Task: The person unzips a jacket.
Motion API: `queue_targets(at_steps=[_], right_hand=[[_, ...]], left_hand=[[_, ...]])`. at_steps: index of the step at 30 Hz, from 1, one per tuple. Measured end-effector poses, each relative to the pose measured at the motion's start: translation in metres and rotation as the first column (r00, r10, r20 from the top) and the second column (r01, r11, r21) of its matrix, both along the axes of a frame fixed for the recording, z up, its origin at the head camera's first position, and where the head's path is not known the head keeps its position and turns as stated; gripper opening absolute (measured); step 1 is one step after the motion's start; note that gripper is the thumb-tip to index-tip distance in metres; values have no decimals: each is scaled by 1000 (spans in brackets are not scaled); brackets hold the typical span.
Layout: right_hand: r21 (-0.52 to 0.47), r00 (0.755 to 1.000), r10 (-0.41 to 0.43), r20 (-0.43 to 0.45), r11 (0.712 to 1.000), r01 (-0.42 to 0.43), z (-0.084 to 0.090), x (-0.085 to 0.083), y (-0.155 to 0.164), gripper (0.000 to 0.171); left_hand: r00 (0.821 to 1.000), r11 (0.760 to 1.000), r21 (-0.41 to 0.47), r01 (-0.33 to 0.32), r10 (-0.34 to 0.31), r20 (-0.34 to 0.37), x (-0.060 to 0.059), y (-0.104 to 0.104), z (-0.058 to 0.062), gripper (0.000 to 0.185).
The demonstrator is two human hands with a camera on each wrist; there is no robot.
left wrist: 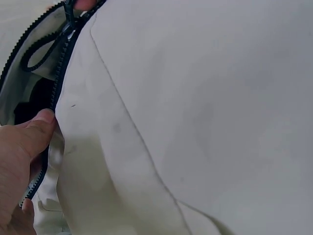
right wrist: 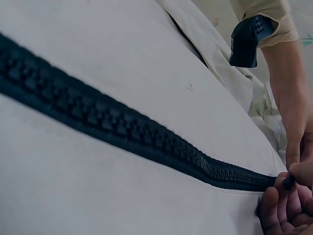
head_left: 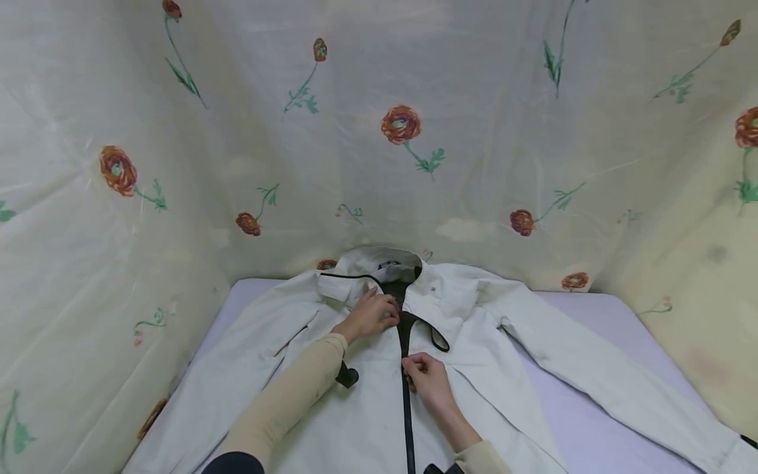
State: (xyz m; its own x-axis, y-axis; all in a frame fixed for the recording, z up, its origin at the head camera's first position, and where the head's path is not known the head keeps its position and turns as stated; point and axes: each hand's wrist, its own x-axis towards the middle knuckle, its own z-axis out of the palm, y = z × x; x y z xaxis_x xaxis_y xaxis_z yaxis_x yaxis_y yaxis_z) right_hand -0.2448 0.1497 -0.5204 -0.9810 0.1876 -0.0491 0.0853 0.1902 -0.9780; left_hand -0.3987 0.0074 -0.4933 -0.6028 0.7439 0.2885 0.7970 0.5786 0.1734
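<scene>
A white jacket (head_left: 367, 395) lies front up, its black zipper (head_left: 406, 408) running down the middle. In the right wrist view the zipper teeth (right wrist: 107, 120) are meshed up to my right hand (right wrist: 293, 208), which pinches the small dark zipper pull (right wrist: 288, 182). The head view has this right hand (head_left: 428, 380) at mid-chest. Higher up, my left hand (head_left: 370, 315) is at the opening below the collar (head_left: 379, 258). In the left wrist view, the thumb and fingers of my left hand (left wrist: 22, 156) grip one toothed zipper edge (left wrist: 61, 73), above which the two edges part.
The jacket lies on a pale lilac table (head_left: 598, 313), one sleeve (head_left: 616, 375) stretched out to the right. A flower-printed sheet (head_left: 474, 151) hangs behind and along both sides. Dark wrist cameras (head_left: 347, 376) are strapped to the forearms.
</scene>
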Motion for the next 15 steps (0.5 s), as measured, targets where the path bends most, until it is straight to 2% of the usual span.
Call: queue_targets(at_steps=[10,15], right_hand=[[0,1000,2,22,1000,-2,1,6,-2,19],[11,1000,11,29,1000,-11,2,10,-1,19]], left_hand=[[1000,1000,-1,-17,17,-15,3,-2,4,9],[1000,1000,-4,-14,14,9,3,-3,3,10]])
